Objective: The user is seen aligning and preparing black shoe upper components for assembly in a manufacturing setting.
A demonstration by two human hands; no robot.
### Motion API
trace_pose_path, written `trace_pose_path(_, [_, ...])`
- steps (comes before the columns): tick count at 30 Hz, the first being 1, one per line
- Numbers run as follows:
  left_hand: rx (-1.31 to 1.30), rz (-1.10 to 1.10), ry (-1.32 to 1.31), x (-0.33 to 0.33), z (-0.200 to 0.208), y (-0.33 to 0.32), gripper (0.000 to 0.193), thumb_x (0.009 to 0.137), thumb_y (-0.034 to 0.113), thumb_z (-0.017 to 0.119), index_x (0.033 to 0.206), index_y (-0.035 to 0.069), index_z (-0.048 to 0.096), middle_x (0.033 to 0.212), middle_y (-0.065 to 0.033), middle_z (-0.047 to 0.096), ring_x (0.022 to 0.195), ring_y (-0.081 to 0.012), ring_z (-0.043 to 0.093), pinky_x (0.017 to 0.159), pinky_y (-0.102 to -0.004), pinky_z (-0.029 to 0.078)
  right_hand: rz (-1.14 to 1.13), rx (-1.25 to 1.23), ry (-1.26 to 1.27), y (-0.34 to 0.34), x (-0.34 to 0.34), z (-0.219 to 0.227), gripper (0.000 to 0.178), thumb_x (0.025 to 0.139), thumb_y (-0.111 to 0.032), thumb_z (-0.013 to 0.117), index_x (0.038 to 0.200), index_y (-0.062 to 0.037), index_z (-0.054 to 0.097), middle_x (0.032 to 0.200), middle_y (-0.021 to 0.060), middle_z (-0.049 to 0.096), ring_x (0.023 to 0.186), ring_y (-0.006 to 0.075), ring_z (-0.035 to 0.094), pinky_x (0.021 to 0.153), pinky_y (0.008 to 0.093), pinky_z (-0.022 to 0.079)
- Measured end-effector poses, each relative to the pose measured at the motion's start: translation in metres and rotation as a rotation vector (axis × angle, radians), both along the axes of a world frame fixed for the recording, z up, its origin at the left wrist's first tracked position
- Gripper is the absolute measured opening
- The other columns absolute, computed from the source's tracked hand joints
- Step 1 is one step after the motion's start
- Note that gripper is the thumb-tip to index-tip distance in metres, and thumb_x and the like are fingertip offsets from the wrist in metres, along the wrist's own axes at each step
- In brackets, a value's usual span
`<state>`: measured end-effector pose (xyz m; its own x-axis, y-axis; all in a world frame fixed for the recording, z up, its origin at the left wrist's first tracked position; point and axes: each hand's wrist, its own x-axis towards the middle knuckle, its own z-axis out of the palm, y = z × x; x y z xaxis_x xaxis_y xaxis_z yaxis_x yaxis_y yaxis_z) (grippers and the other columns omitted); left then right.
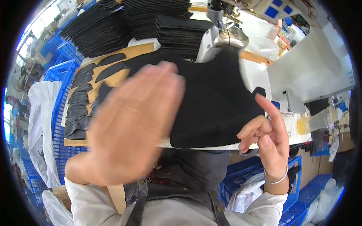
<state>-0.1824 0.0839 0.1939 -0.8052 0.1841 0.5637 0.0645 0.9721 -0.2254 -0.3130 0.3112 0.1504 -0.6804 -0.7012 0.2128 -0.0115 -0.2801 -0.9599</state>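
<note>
My left hand [130, 124] is raised flat and blurred close to the camera, fingers together and extended, holding nothing; it hides part of a large black fabric piece [215, 101] lying on the sewing table. My right hand [267, 139] hovers at the fabric's right edge with the index finger pointing up and the other fingers curled, a bracelet on the wrist. The fabric runs under the sewing machine head [222, 37].
Several curved black cut pieces [81, 101] lie in rows on a wooden board at the left. Tall stacks of black pieces [151, 19] stand behind. Blue plastic crates [60, 75] and white bags flank the table. A yellowish bottle [313, 122] sits right.
</note>
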Motion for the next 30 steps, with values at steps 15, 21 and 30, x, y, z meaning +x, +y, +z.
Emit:
trace_pose_path(15, [0.201, -0.157, -0.006, -0.184, -0.031, -0.12, 0.045, 0.089, 0.037, 0.059, 0.122, 0.007, 0.053, 0.121, -0.012, 0.058, 0.112, -0.0298, 0.054, 0.095, -0.0397, 0.043, 0.014, 0.307, 0.394, 0.009, 0.002, -0.016, 0.022, 0.081, -0.001, 0.06, 0.103, 0.0027, 0.063, 0.078, 0.011, 0.067, 0.065, 0.0133, 0.064, 0.06, 0.0227, 0.049])
trace_pose_path(21, [0.692, 0.131, 0.071, -0.146, -0.065, -0.221, 0.016, 0.079, 0.018, 0.065, 0.086, 0.005, 0.07, 0.08, -0.0105, 0.069, 0.073, -0.0198, 0.066, 0.069, -0.031, 0.052, -0.015, 0.323, 0.632, 0.015, -0.008, -0.001, 0.016, 0.076, -0.004, 0.064, 0.091, 0.002, 0.066, 0.067, 0.01, 0.066, 0.059, 0.0165, 0.064, 0.056, 0.0236, 0.048])
trace_pose_path(30, [0.889, 0.219, -0.558, -0.194, -0.113, -0.224, 0.028, 0.081, 0.02, 0.068, 0.097, -0.003, 0.068, 0.092, -0.013, 0.069, 0.088, -0.019, 0.062, 0.082, -0.031, 0.047, 0.181, 0.445, 0.753, -0.06, -0.028, 0.025, 0.019, 0.078, 0.003, 0.063, 0.097, 0.0007, 0.065, 0.075, 0.0077, 0.065, 0.06, 0.0134, 0.061, 0.056, 0.0231, 0.048])
